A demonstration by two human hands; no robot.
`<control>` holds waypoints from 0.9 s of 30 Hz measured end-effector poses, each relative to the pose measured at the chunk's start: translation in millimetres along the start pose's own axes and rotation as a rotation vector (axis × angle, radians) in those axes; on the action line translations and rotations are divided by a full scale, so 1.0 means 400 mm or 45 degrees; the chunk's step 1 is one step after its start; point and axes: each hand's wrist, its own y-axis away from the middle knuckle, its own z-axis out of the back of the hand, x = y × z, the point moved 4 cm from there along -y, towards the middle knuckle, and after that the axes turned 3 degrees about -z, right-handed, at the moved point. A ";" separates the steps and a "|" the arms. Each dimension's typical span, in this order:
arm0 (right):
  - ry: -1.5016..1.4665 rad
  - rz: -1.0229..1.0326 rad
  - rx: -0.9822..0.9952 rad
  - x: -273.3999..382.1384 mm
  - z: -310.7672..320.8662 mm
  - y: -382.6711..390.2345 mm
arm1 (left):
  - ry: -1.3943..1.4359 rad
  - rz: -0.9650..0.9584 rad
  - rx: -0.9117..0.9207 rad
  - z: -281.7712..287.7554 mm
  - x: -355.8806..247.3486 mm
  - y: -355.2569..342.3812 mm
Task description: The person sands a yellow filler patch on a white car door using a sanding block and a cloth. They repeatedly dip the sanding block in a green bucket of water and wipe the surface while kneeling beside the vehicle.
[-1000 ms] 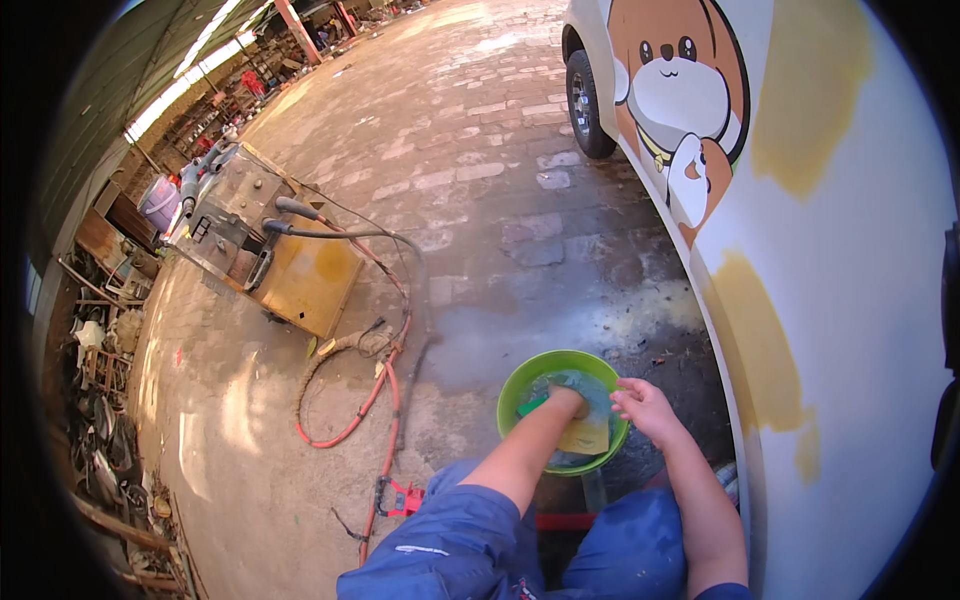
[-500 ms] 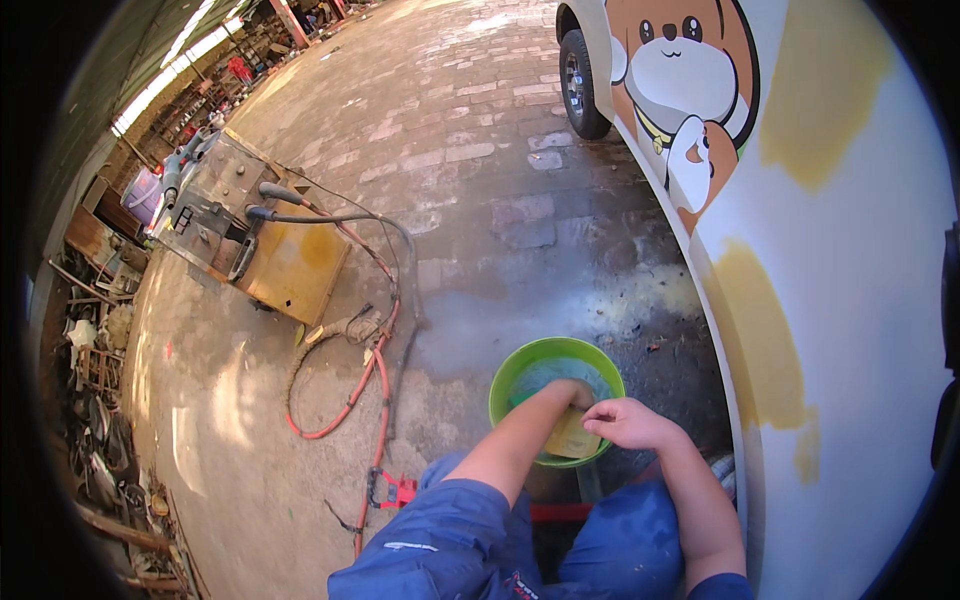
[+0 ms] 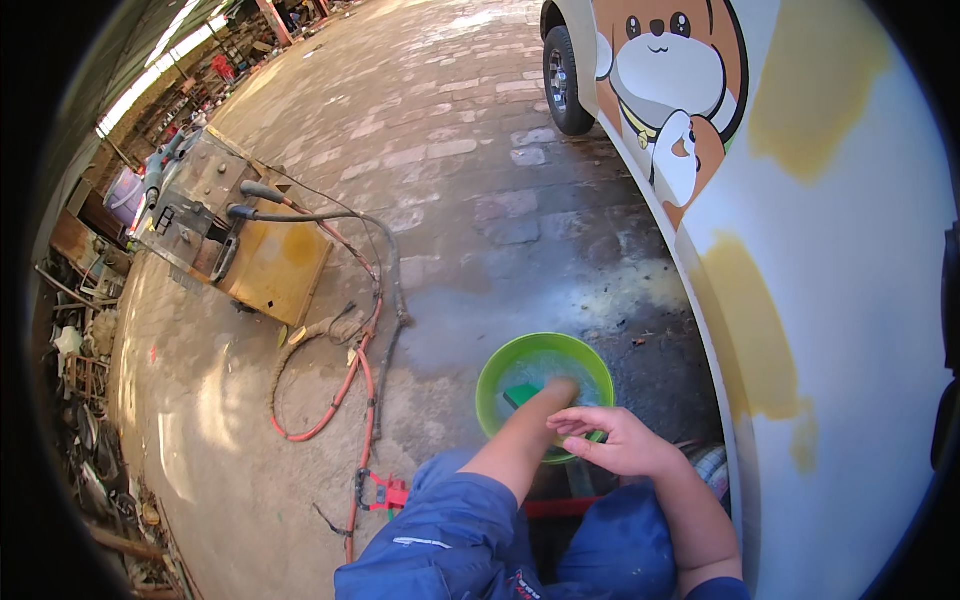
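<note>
A bright green bucket (image 3: 484,392) of cloudy water stands on the wet floor in front of my knees. My left hand (image 3: 560,390) reaches down into the water beside a dark green block (image 3: 521,396). Its fingers are under the surface, so what they hold, if anything, is hidden. Over the near right rim hovers my right hand (image 3: 612,440), palm turned toward the left forearm. Thumb and fingers are apart, and nothing shows between them. The yellowish sheet seen earlier is hidden now.
On the right rises a white vehicle panel (image 3: 860,330) with tan patches and a cartoon dog picture. A yellow box-shaped machine (image 3: 280,262) stands at left, its red hose (image 3: 352,378) curling over the floor. Scrap lines the far left.
My left hand has pushed deeper into the water, and the yellowish sheet has gone from sight. The right hand's fingers have spread. The green block has come into view.
</note>
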 end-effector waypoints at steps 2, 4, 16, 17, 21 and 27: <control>-0.038 0.007 -0.010 -0.008 -0.001 0.003 | 0.008 0.006 -0.008 -0.001 0.000 -0.004; -0.052 -0.003 -0.016 -0.012 -0.001 0.006 | 0.012 0.013 -0.021 0.001 0.000 -0.008; -0.118 -0.084 -0.056 -0.016 0.017 0.014 | 0.043 0.049 -0.072 0.020 0.010 -0.005; -0.123 -0.100 -0.056 -0.018 0.019 0.015 | 0.046 0.054 -0.072 0.021 0.011 -0.007; -0.139 -0.118 -0.087 -0.022 0.028 0.015 | 0.054 0.057 -0.076 0.025 0.017 -0.013; -0.127 -0.061 -0.118 -0.031 0.037 0.008 | 0.073 0.072 -0.086 0.036 0.027 -0.016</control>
